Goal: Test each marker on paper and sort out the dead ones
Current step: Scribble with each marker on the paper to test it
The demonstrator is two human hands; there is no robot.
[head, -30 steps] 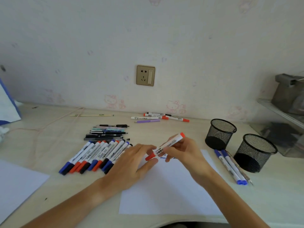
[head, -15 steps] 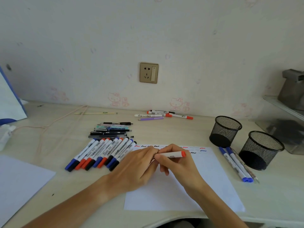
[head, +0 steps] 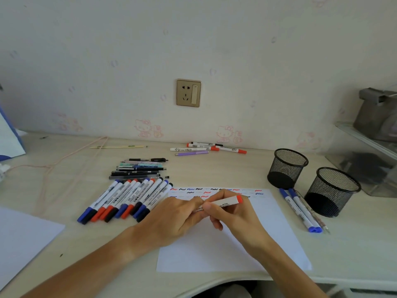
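On the bench [head: 214,168], largest first: we saw the white test sheet [head: 268,239] at front centre, with rows of red, blue and black squiggles [head: 206,192] along its far edge. A second sheet [head: 23,235] lay at the front left corner. Two black mesh cups [head: 287,167] stood upright at right, near each other but apart. Left of the test sheet sat a fanned row of whiteboard markers [head: 126,200], caps toward us, and behind it a stack of dark pens [head: 139,168]. Two blue-capped markers [head: 300,209] lay side by side between the test sheet and the nearer cup. A small group of markers [head: 210,148] lay by the wall, well apart from the rest.

Over the sheet's far half, both hands met on one red-ended marker [head: 225,202], held roughly level, red end pointing right. Right hand [head: 234,214] had its fingers [head: 212,206] curled round the barrel. Left hand [head: 174,218] had its fingertips pressed together on the marker's left end; we couldn't tell whether a cap was on that end, hidden by the fingers.
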